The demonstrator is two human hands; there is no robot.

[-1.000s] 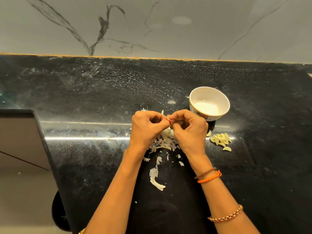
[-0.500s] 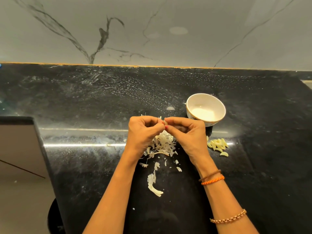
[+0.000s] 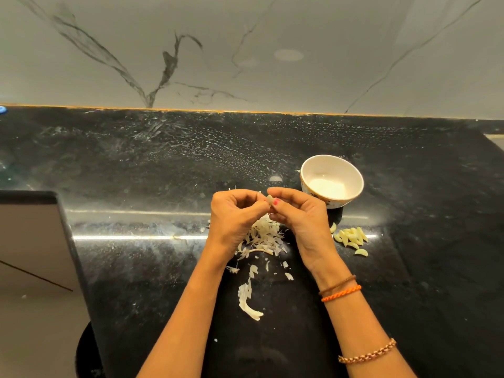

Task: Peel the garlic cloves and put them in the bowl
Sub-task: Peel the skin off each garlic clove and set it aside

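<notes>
Head view: both grips pinch one garlic clove (image 3: 270,199) between them, left hand (image 3: 236,214) and right hand (image 3: 297,214) above the skins (image 3: 263,237). Small and slick, it could slip onto the table (image 3: 163,173), short of the bowl (image 3: 332,184).

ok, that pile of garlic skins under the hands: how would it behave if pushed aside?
The garlic skins look thin and papery, so probably very light and floppy. The loose heap with stray flakes suggests they would scatter rather than slide together across the black countertop.
</notes>
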